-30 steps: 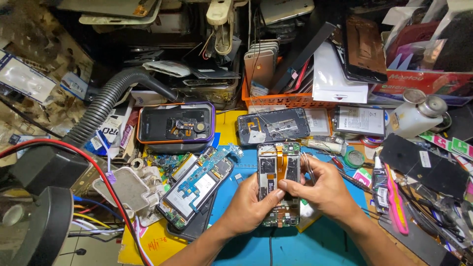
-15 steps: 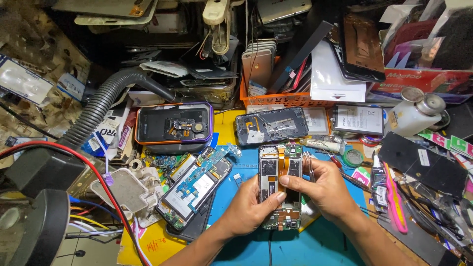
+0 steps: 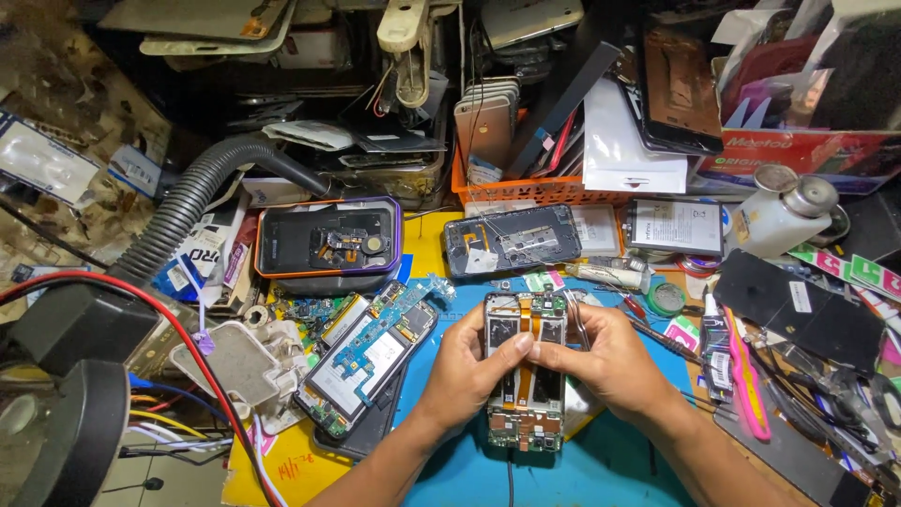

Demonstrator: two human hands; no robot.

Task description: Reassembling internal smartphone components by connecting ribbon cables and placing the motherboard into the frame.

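An opened phone (image 3: 524, 376), its back off and its boards and orange flex cable bare, lies lengthwise on the blue work mat (image 3: 450, 460). My left hand (image 3: 469, 366) grips its left edge, thumb pressed on the middle. From the right, my right hand (image 3: 605, 361) clasps the other edge, its thumb meeting the left one over the flex cable; thin metal tweezers (image 3: 579, 324) stick up from its fingers. A cable runs from the phone's bottom end toward me.
A second stripped phone (image 3: 366, 361) lies left of my hands. Behind are a phone in a purple case (image 3: 327, 239), a dark phone frame (image 3: 511, 239), an orange basket of phones (image 3: 526, 188), a white bottle (image 3: 779, 216), a grey hose (image 3: 202, 197), a pink tool (image 3: 746, 376).
Both thumbs have shifted slightly on the phone's middle; the phone and my hands stay in the same spot on the mat.
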